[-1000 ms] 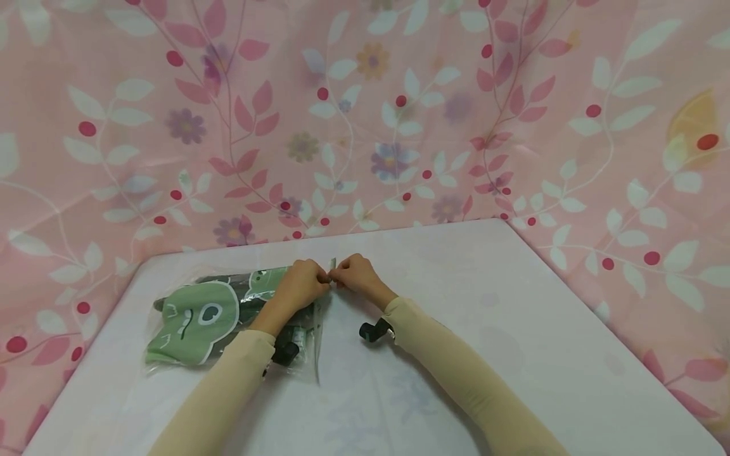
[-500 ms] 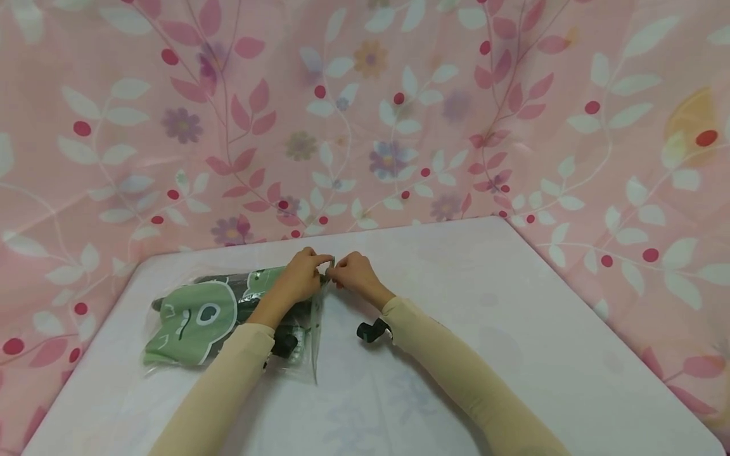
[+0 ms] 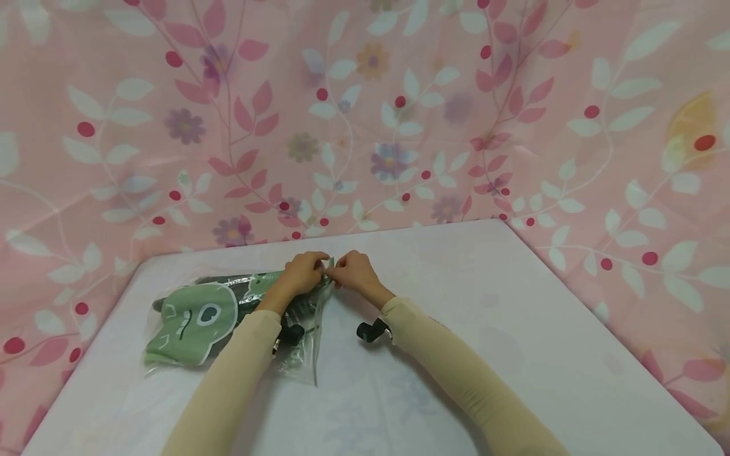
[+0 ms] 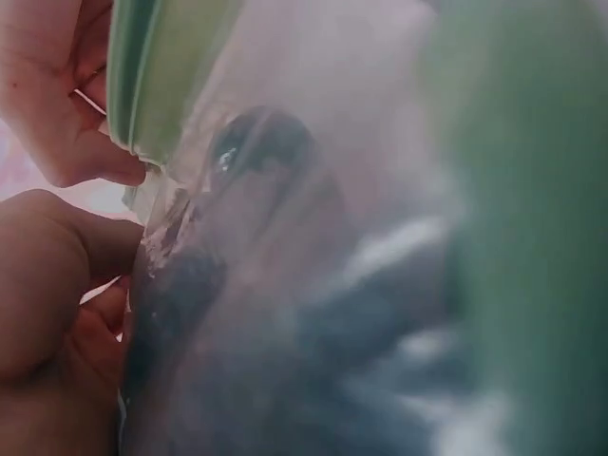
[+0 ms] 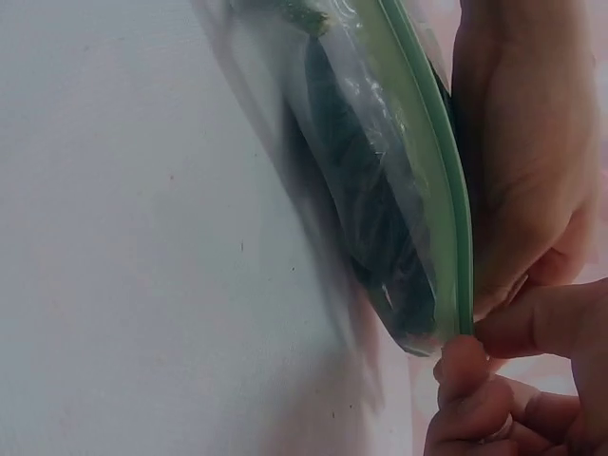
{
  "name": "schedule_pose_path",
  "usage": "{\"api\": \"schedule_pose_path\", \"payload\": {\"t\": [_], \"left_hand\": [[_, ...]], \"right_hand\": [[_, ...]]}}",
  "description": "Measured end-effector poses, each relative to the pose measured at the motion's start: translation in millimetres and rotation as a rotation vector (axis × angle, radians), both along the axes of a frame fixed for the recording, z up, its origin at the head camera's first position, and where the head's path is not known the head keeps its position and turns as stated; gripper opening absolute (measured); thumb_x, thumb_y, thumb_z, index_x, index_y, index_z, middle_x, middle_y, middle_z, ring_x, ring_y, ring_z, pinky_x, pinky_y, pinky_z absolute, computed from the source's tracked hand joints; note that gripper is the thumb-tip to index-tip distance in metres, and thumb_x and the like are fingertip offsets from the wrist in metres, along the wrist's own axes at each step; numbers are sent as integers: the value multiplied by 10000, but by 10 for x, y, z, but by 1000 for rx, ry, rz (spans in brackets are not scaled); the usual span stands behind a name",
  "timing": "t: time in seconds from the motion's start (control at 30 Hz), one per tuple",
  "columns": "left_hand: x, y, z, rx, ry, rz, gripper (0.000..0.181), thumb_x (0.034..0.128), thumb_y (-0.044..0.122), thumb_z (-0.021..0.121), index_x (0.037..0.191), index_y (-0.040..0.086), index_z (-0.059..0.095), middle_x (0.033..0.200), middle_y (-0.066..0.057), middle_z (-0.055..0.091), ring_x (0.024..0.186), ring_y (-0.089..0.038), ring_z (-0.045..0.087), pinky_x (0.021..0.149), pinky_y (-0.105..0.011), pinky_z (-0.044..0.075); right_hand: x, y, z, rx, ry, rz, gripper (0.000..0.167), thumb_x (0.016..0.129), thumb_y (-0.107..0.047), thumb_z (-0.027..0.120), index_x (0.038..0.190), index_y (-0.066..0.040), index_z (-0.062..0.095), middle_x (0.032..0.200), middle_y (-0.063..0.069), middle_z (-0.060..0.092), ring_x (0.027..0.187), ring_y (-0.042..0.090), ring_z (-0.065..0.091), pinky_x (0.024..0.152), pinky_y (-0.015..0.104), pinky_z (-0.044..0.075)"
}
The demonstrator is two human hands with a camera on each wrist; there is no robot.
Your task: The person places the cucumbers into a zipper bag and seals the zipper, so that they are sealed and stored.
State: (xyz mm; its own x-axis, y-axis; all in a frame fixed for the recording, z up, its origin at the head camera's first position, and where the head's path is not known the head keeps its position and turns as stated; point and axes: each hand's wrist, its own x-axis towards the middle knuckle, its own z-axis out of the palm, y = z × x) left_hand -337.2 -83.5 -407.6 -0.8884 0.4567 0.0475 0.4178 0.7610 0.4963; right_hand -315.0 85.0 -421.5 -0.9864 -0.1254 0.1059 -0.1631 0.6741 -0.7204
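A clear zip bag [image 3: 308, 364] lies on the left part of the table. Inside it is folded green and dark fabric [image 3: 196, 320] with a cartoon face. The bag's green zip strip [image 5: 458, 204] faces right. At the strip's far end, my right hand [image 3: 357, 273] pinches it between thumb and finger, as the right wrist view shows. My left hand [image 3: 303, 273] grips the bag's edge just left of that, its fingertips close to the right hand's. In the left wrist view the plastic fills most of the picture; fingers of both hands meet at its edge.
The white-covered table [image 3: 490, 335] extends right and toward me. Behind and at both sides hangs a pink floral cloth [image 3: 365, 126]. A small black camera [image 3: 372, 330] sits at the right wrist, another [image 3: 293, 334] at the left.
My left hand came away from the right hand's fingertips, spread its fingers, then took the bag's edge again. The bag's open-side edge has shifted slightly. My right hand stays at the strip's end.
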Motion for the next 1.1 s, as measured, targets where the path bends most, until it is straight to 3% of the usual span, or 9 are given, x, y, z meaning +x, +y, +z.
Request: {"api": "schedule_pose_path", "payload": {"t": [0.1, 0.23, 0.33, 0.47, 0.6, 0.77, 0.9, 1.03, 1.1], "left_hand": [[-33, 10, -9, 57, -41, -1, 402, 996, 4, 517, 1376, -43, 637, 914, -115, 647, 769, -270, 537, 791, -474, 437], [-55, 26, -12, 97, -78, -2, 308, 1004, 11, 521, 1236, -65, 708, 880, -120, 645, 737, -230, 532, 729, -375, 452], [-57, 26, -2, 117, -85, -4, 229, 1013, 30, 541, 1089, -45, 744, 793, -81, 612, 705, -203, 526, 694, -351, 449], [-57, 0, 21, 200, -171, -36, 244, 1024, 26, 533, 826, -23, 667, 637, -14, 443, 589, -164, 402, 611, -333, 383], [-81, -18, 17, 237, -227, -25, 291, 1023, 32, 554, 742, 16, 632, 608, 15, 402, 583, -149, 385, 605, -314, 364], [-94, -11, 23, 160, -194, 3, 282, 1048, 103, 570, 796, 27, 672, 651, 2, 447, 621, -167, 431, 640, -325, 391], [-64, -1, 16, 105, -162, 24, 261, 1074, 161, 560, 892, 1, 656, 751, -85, 534, 687, -237, 508, 701, -400, 449], [15, 20, -5, 53, -21, 36, 239, 1031, 184, 566, 1154, -11, 631, 1126, -188, 607, 1004, -356, 589, 916, -583, 416], [80, 37, 4, -1, 89, 37, 272, 976, 227, 606, 1148, 17, 632, 1201, -180, 573, 1089, -375, 557, 944, -621, 363]], "right_hand": [[17, 11, 11, 19, 18, 14, 420, 958, -343, 733, 647, -64, 773, 525, -39, 628, 580, 149, 589, 558, 258, 433], [42, 35, 3, 30, 60, 38, 453, 972, -365, 728, 654, -45, 769, 506, -47, 609, 544, 155, 590, 531, 261, 431], [53, 55, -3, 50, 109, 56, 479, 981, -385, 720, 641, -50, 750, 480, -71, 573, 494, 130, 560, 490, 248, 404], [70, 61, 10, 79, 191, 82, 501, 984, -363, 716, 568, -90, 655, 443, -88, 461, 427, 89, 444, 445, 231, 325], [76, 69, 15, 108, 236, 100, 511, 980, -351, 715, 539, -135, 574, 446, -89, 383, 416, 72, 368, 437, 228, 276], [55, 111, -11, 29, 177, 76, 451, 968, -359, 749, 627, -64, 723, 477, -74, 523, 452, 96, 487, 468, 235, 366], [32, 128, -37, -70, 106, 53, 352, 961, -306, 753, 716, -56, 792, 576, 7, 664, 524, 129, 578, 521, 251, 428], [20, 118, -53, -131, 34, 30, 300, 938, -205, 716, 685, -55, 778, 609, 47, 687, 538, 135, 554, 530, 257, 412], [10, 109, -54, -129, 11, 17, 315, 931, -194, 703, 649, -63, 751, 586, 19, 663, 537, 121, 526, 524, 252, 394]]}}
